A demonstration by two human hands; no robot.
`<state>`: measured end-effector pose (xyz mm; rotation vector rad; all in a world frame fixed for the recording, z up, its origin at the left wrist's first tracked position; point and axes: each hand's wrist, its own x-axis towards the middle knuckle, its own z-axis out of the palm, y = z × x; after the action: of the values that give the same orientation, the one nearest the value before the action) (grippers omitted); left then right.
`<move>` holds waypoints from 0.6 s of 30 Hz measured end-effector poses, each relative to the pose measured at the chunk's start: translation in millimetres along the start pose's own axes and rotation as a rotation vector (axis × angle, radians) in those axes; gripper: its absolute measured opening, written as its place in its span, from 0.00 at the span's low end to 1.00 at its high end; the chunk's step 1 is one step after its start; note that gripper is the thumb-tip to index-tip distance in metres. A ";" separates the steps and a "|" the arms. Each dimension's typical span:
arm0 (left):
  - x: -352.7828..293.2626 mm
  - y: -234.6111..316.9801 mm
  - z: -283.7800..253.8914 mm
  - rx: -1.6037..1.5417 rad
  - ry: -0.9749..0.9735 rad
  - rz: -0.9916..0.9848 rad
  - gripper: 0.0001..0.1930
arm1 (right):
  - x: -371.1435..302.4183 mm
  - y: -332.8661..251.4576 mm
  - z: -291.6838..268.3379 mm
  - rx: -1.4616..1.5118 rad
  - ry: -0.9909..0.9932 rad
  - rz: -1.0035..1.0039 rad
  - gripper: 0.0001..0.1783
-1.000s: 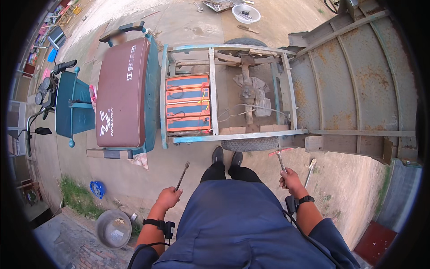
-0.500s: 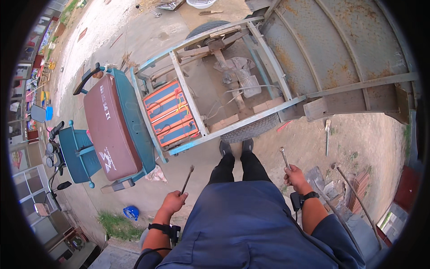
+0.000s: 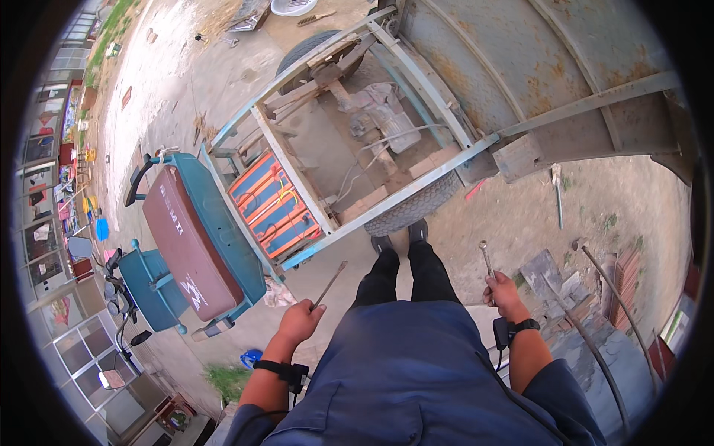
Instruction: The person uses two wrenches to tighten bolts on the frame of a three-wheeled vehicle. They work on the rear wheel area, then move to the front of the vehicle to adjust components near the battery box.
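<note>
My left hand (image 3: pixel 299 321) is closed around a long thin wrench (image 3: pixel 330 285), whose far end points up and right. A second wrench (image 3: pixel 486 257), with a thicker head, stands upright out of my closed right hand (image 3: pixel 507 292). Both hands are held apart on either side of my body, away from the vehicle. In front of me is a cargo tricycle with an exposed metal frame (image 3: pixel 387 203). Orange-and-blue batteries (image 3: pixel 277 204) sit in the frame behind the brown seat (image 3: pixel 195 241). The rear axle (image 3: pixel 340 93) shows through the frame's opening.
The rusty cargo bed (image 3: pixel 513 59) is tilted up at the far right. A rear tyre (image 3: pixel 413 208) lies just ahead of my shoes (image 3: pixel 419 230). Long-handled tools (image 3: pixel 613 286) lean beside scrap slabs (image 3: pixel 554 279) at right. A blue helmet-like object (image 3: pixel 251 358) lies left.
My view has turned, so the tricycle sits lower and further left at its front. My left wrench now tilts more to the right. Both hands keep their wrenches.
</note>
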<state>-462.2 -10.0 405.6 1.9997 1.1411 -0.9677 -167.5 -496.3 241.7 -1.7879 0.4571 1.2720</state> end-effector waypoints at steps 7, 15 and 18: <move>7.3 -4.5 14.9 -0.116 -0.096 -0.086 0.27 | -20.8 -65.4 18.2 -0.014 0.019 0.132 0.18; 1.1 2.3 16.1 -0.220 -0.094 -0.123 0.26 | -11.9 -80.7 17.5 -0.016 0.000 0.145 0.18; -0.1 2.7 18.2 -0.231 -0.094 -0.127 0.26 | -10.7 -81.6 17.5 -0.016 -0.009 0.133 0.19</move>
<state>-465.0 -25.8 396.5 1.6988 1.2786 -0.9359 -124.0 -438.8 285.2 -1.7888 0.5701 1.3783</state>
